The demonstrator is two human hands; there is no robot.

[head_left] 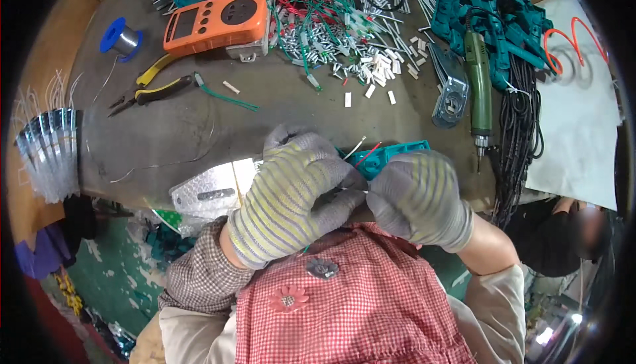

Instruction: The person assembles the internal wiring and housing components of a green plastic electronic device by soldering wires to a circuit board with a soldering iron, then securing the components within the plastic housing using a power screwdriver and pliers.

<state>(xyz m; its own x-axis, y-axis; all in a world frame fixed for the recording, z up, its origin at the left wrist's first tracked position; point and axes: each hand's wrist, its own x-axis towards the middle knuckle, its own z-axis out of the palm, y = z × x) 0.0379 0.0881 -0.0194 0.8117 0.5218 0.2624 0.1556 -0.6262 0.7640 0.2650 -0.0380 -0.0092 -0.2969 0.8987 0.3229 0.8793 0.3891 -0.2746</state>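
Note:
Both hands wear grey knit gloves with yellow stripes and meet over the near table edge. My left hand (295, 188) is closed, its fingertips pinched together. Close beside it, my right hand (421, 198) is pinched too. A thin pale strand shows between the fingertips, but the gloves hide most of what they hold. Partly behind my right hand lies a teal plastic housing (397, 153). A white wire (355, 147) and a red wire (368, 154) stick up next to it. Left of my left hand rests a silvery plastic-wrapped part (209, 188).
An orange multimeter (215, 24), yellow-black pliers (156, 86) and a solder spool (121, 39) occupy the left. Screws (331, 46), white blocks (381, 69) and wires pile up at the back. A green electric screwdriver (478, 86), teal housings (487, 23) and black cables (519, 125) lie right.

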